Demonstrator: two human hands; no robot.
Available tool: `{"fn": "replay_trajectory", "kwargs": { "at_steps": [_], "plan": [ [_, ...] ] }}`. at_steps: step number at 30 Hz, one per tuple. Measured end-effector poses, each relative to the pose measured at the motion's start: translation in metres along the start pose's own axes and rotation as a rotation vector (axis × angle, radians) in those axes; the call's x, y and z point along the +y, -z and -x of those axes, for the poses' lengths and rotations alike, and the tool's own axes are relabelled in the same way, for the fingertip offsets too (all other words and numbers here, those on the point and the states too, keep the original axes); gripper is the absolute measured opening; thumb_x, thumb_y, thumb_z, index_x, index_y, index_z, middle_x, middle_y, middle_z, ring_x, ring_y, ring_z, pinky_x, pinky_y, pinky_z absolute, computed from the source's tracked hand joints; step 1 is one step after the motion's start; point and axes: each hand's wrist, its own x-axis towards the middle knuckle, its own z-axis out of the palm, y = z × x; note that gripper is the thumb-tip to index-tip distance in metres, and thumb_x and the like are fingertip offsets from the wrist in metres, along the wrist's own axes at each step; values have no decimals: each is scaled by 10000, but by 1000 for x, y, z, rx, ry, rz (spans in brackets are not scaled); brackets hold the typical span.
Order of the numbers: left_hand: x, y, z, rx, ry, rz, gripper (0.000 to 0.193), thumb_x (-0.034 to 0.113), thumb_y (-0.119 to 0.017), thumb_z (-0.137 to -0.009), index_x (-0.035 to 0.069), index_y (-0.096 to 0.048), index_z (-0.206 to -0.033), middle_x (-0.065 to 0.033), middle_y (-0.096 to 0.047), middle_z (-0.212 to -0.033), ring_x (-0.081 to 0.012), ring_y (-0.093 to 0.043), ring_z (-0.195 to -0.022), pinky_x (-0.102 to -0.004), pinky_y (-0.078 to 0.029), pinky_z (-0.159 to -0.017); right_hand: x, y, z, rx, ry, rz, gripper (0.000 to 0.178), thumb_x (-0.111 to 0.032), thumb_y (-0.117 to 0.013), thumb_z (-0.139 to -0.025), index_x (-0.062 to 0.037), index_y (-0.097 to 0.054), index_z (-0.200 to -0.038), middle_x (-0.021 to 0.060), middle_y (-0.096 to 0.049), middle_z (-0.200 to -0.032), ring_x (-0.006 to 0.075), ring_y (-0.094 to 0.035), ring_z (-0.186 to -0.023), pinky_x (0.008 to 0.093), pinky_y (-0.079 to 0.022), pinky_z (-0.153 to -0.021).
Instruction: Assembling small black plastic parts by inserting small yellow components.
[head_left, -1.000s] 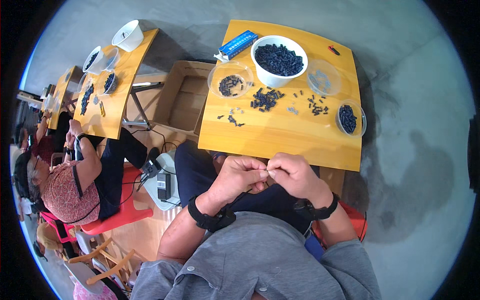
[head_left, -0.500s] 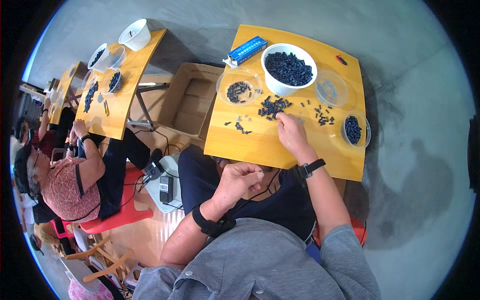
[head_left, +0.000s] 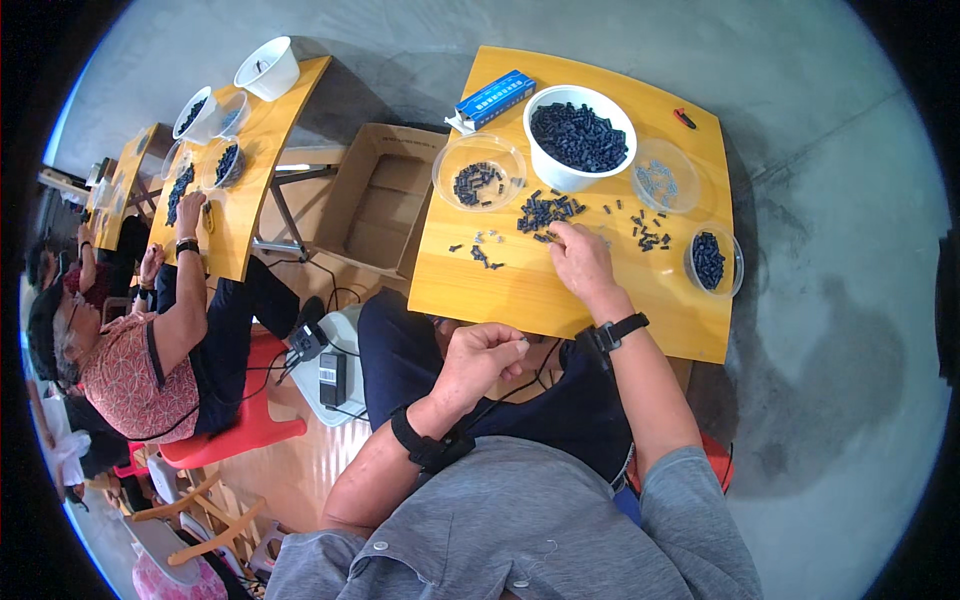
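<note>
Over the lap (head_left: 575,405), the left hand (head_left: 478,362) is pinched narrow, seemingly on a tiny piece (head_left: 523,341) too small to identify. On the surface (head_left: 490,290), the pile of black parts (head_left: 543,210) is reached at its near edge by the right hand (head_left: 582,262); whether anything is gripped cannot be told. A single part is best taken from the fringe, with the loose parts (head_left: 647,241) farther right left undisturbed.

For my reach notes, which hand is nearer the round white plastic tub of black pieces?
The right hand, over the yellow wooden table, short of the tub; the left hand is farther back, above the lap.
</note>
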Motion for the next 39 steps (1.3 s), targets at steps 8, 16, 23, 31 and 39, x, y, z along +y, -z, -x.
{"fn": "replay_trajectory", "kwargs": {
  "at_steps": [8,16,23,31,39],
  "plan": [
    [-5,3,-5,29,3,8,87,61,-612,-849,-21,-640,-853,-26,-622,-698,-66,-557,-584,-192,-451,-544,0,-6,1,27,62,13,130,-143,-573,-809,-88,-637,-908,155,-596,-814,350,-595,-784,451,-483,-691],
    [1,1,-1,-59,-73,112,71,70,-615,-865,7,-634,-891,-16,-618,-747,-76,-580,-640,-203,-483,-604,6,-10,6,103,-28,13,101,-111,-564,-809,-42,-610,-865,163,-612,-793,345,-599,-733,437,-490,-663],
    [11,-4,5,-41,-111,179,71,78,-624,-865,19,-634,-902,-17,-631,-770,-76,-592,-662,-205,-488,-602,-1,18,33,82,-381,-687,80,-6,-572,-821,24,-617,-880,65,-600,-682,114,-588,-574,249,-486,-508],
    [24,-16,16,-75,-315,219,90,35,-617,-857,15,-637,-943,-50,-651,-762,-103,-613,-666,-217,-506,-605,-77,91,69,34,-159,-891,79,23,-547,-849,56,-604,-893,80,-602,-781,112,-606,-606,232,-514,-544],
    [30,-24,26,-70,-388,140,123,14,-606,-856,-16,-648,-967,-75,-667,-789,-120,-627,-690,-238,-525,-641,-108,114,90,-11,80,-885,88,56,-535,-841,72,-590,-907,97,-573,-814,119,-608,-621,225,-495,-548]
  ]
}}
